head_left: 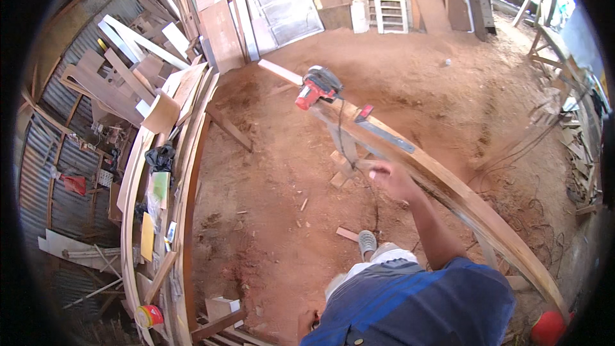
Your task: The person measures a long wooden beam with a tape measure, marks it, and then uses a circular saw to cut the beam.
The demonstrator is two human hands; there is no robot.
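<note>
A long wooden beam [448, 176] on supports runs from the middle distance to the lower right. My right hand [392, 181] hovers beside its near edge, bent at the fingers and blurred; I cannot make out anything in it. On the beam lies a square [392, 138] with a metal blade and a red part. Farther along, a red and black corded power tool [318, 87] rests near a pale narrow board [280, 72]. Low at the bottom, partly hidden by my blue shirt, my left hand [309, 322] is curled around something small and dark.
At left, a long bench [187, 218] holds boards, a black bag [160, 157] and a red-yellow tin [148, 316]. Panels [288, 9] and a white slatted frame [387, 0] lean at the back. Cables [506, 160] and wood scraps [348, 234] lie on the dirt floor.
</note>
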